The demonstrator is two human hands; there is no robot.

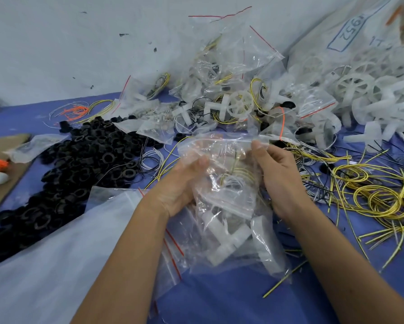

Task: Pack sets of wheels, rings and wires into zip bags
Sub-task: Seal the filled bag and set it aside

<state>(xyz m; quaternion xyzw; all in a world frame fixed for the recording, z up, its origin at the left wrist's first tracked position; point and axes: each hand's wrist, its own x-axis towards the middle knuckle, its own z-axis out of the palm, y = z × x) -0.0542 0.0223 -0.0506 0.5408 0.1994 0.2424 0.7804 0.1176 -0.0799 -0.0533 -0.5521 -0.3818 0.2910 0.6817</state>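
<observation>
Zip bag (222, 160) in our two hands is the thing in play, held up over the blue table cover (219, 300) with coiled yellow wire showing through its clear film. Our left hand (184, 185) holds the bag's left side, fingers curled behind the plastic, and our right hand (280, 181) pinches its right side near the mouth, thumb on the top strip; the hands sit apart with the bag stretched between them. Just below the bag lies a packed bag (233, 235) with white wheels inside, resting on a stack of unused bags (170, 260) with red zip lines. Left of the bag spreads the heap of black rings (79, 164); right of it, loose yellow wires (371, 195); beyond it, a mound of finished bags (224, 90), and further right the pile of white wheels (364, 94). We judge the step to be closing this bag, though we cannot tell whether it already holds a wheel and ring. The next move likely calls for running our fingers along the zip strip while keeping the wire clear of the seal.
</observation>
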